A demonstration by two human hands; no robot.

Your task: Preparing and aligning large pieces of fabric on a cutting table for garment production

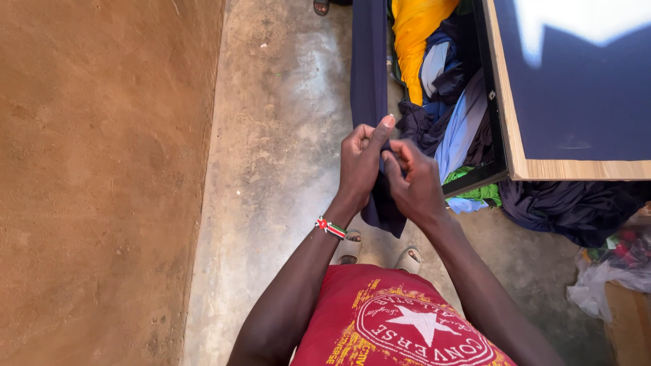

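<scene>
1. A dark navy cloth (369,74) is held in front of the body, above the concrete floor (278,135), by both hands.
2. The cloth is gripped by the left hand (359,166); its fingers are curled and pressed on the fabric, and the thumb is stretched upward along the edge.
3. The same cloth is pinched by the right hand (415,183), with the fingers closed on a fold just beside the left hand; the two hands are touching.
4. A short end of the cloth hangs below the hands, and a long strip runs to the far side.
5. A beaded bracelet (331,228) is worn on the left wrist.
6. To the right, a pile of clothes (441,81), with yellow, blue and green pieces, is seen under a counter (576,95) with a dark top.
7. Two sandals (380,252) are seen on the floor near the body.
</scene>
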